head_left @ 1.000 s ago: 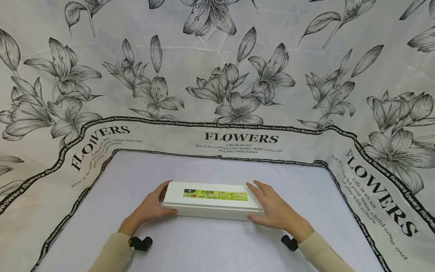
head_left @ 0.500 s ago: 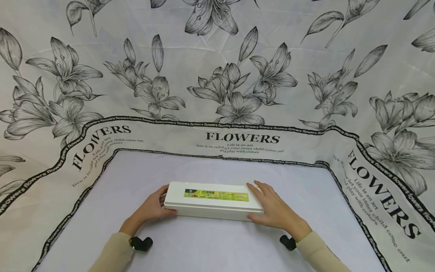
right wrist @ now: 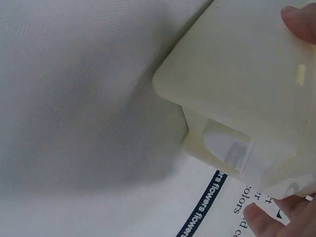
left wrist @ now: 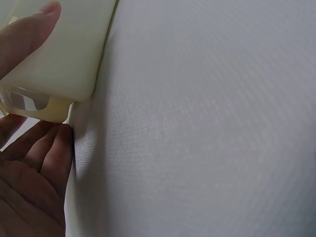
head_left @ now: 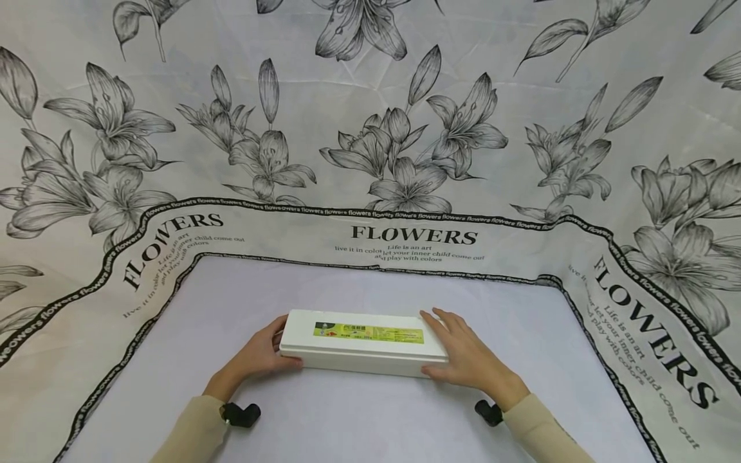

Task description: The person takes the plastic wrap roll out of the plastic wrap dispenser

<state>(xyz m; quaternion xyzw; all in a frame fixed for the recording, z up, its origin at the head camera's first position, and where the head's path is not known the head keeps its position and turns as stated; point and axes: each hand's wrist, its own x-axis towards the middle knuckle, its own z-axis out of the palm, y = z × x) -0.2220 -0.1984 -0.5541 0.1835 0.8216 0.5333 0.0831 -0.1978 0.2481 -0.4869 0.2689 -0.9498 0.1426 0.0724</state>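
A long white cling film box [head_left: 361,361] with a yellow-green label [head_left: 368,332] on its lid lies on the white cloth in the head view. At its left end my left hand [head_left: 263,348] grips it, thumb along the front side and fingers round the end. My right hand [head_left: 466,354] holds the other end, with the thumb on the front and the fingers over the lid's far corner. In the left wrist view, fingertips [left wrist: 59,138] meet the box's end beside a cutout. A similar cutout shows in the box [right wrist: 237,64] in the right wrist view.
White cloth [head_left: 347,418] covers the table. Behind and at both sides, a floral fabric [head_left: 399,148] with "FLOWERS" lettering rises like a wall. Black wrist cameras [head_left: 240,415] hang beneath both forearms, just below the beige sleeves.
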